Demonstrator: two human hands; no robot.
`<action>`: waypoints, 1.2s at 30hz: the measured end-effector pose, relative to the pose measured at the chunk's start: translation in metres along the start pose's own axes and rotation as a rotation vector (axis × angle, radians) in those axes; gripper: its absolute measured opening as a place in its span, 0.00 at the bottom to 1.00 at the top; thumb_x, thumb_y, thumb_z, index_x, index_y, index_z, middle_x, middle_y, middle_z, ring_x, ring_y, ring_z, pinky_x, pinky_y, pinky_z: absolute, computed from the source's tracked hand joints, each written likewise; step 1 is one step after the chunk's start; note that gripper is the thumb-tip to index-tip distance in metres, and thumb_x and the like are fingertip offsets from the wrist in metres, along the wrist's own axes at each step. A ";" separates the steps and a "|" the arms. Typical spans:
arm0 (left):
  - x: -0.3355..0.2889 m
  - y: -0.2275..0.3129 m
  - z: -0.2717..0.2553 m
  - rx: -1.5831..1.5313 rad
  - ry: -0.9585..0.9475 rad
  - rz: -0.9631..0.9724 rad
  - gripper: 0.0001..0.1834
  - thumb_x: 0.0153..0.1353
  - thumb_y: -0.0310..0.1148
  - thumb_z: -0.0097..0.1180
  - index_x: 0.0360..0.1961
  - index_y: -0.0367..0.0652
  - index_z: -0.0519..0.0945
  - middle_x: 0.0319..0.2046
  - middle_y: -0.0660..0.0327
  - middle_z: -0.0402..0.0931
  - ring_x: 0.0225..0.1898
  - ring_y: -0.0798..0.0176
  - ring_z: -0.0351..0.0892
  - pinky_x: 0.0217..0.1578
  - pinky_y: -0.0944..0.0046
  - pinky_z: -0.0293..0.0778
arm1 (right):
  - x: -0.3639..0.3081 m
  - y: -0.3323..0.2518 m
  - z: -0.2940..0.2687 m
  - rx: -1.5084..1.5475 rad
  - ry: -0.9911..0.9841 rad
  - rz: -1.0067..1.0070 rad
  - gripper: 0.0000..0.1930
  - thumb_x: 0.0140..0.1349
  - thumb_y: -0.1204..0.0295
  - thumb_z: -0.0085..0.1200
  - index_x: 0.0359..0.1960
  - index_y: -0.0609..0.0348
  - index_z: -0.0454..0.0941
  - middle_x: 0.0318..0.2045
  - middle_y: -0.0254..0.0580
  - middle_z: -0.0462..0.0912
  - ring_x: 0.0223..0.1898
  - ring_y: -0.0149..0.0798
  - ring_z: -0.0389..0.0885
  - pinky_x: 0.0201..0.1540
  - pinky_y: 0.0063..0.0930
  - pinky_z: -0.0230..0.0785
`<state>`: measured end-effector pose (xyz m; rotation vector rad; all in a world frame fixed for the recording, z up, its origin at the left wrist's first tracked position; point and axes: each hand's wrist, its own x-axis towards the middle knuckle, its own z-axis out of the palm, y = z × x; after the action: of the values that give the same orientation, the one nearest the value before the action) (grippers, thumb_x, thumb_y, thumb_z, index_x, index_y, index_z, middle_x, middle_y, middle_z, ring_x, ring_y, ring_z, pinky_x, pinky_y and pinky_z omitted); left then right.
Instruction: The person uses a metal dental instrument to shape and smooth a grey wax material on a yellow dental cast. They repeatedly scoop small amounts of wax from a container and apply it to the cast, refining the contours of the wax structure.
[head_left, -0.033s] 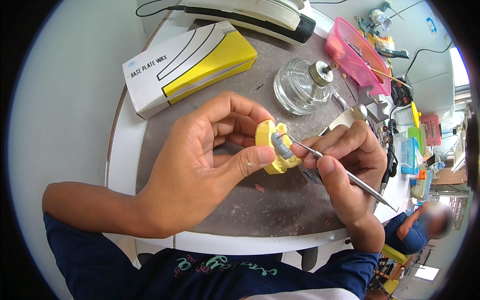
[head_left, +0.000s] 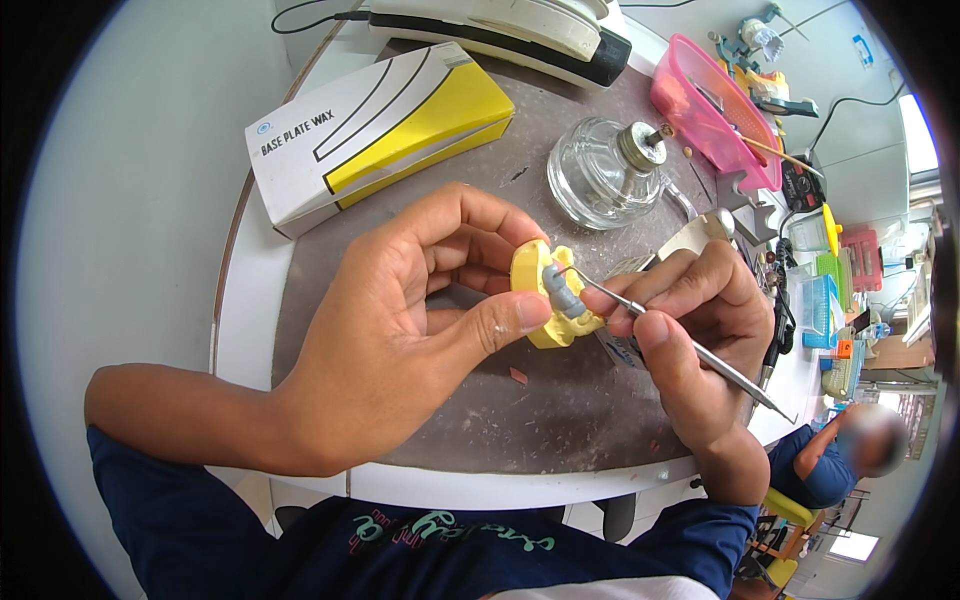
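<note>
Navy shirt [head_left: 400,575], short navy sleeves [head_left: 180,520], curly green and pink chest lettering [head_left: 450,531], bare forearms [head_left: 210,415], ungloved fingers [head_left: 500,213]

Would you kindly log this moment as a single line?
left hand: gripping yellow dental model | right hand: holding metal probe, tip at grey section | nearby: glass burner, white-and-yellow box, pink basket

A hand could pass over the near tabletop [head_left: 545,425] between the left hand [head_left: 410,305] and right hand [head_left: 700,325] (a pink scrap [head_left: 518,375] lies there) or between the white-and-yellow box [head_left: 385,130] and glass burner [head_left: 600,180] — the pink basket [head_left: 690,125] blocking the far right.
</note>
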<state>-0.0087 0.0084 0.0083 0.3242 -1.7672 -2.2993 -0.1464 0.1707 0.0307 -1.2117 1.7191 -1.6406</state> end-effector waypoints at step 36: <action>-0.002 0.002 0.002 0.027 0.019 0.000 0.17 0.61 0.28 0.60 0.49 0.38 0.70 0.44 0.55 0.77 0.48 0.67 0.76 0.55 0.65 0.71 | -0.002 0.001 -0.002 0.022 0.012 -0.023 0.12 0.62 0.68 0.57 0.31 0.62 0.67 0.26 0.45 0.78 0.38 0.42 0.84 0.47 0.35 0.76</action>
<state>-0.0070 0.0105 0.0109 0.3498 -1.7904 -2.2659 -0.1469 0.1731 0.0294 -1.2177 1.6967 -1.6789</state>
